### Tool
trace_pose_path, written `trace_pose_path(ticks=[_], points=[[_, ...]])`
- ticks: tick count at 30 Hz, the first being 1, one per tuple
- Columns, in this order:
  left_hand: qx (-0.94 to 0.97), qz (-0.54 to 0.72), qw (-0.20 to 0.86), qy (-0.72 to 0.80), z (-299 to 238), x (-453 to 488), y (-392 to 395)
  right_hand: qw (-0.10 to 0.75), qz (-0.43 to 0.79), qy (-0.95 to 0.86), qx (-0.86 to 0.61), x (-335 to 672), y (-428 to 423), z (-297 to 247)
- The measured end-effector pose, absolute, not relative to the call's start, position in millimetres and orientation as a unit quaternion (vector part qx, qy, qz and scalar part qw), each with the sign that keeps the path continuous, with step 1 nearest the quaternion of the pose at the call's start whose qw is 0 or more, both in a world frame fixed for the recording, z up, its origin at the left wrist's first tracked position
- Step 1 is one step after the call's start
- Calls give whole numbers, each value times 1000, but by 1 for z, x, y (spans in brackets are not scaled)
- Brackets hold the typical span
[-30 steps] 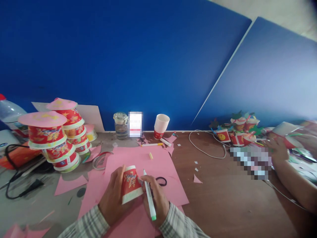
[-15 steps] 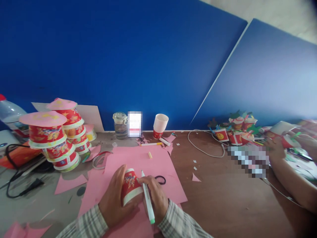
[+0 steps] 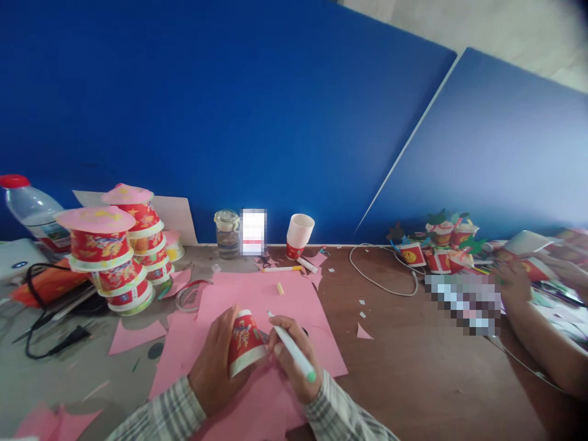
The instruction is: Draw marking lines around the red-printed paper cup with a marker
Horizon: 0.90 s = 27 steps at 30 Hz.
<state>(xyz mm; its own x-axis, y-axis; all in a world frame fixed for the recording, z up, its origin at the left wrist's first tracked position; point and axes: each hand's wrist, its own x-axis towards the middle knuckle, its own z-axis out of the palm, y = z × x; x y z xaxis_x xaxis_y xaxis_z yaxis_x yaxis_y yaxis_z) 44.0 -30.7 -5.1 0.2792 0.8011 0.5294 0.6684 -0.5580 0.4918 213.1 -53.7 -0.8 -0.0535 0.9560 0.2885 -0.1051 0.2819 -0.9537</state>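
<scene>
Paper cup (image 3: 245,342): red with a gold and coloured print and a white band at the rim. It is tipped over, narrow base pointing up and away, wide rim toward the person. It sits low and centre in view, over the pink sheet (image 3: 261,294) on the bench (image 3: 436,380). Left hand (image 3: 215,367) has its fingers wrapped round the cup's left side, gripping it. Right hand (image 3: 291,361) has its fingers closed on a white marker (image 3: 291,354) with a green end. The marker's tip is up beside the cup's base, can't tell if it touches. Stacked red cups (image 3: 114,257) with pink paper lids stand at left, well apart. White cup (image 3: 301,229) and glass jar (image 3: 227,233) stand at the back by the blue wall. Another person's arm (image 3: 537,331) rests at the far right.
</scene>
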Motion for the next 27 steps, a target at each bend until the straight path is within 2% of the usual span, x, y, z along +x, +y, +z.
trace_pose_path(ticks=[3, 6, 15, 27], points=[[791, 389, 65, 467, -4, 45, -30, 601, 558, -474, -321, 215, -49, -4], [794, 388, 52, 465, -4, 46, -30, 610, 582, -440, -308, 215, -48, -10], [805, 374, 60, 456, -4, 46, -28, 580, 554, -461, -380, 216, -53, -9], [821, 369, 38, 435, -1, 44, -28, 562, 532, -493, -398, 212, -56, 6]])
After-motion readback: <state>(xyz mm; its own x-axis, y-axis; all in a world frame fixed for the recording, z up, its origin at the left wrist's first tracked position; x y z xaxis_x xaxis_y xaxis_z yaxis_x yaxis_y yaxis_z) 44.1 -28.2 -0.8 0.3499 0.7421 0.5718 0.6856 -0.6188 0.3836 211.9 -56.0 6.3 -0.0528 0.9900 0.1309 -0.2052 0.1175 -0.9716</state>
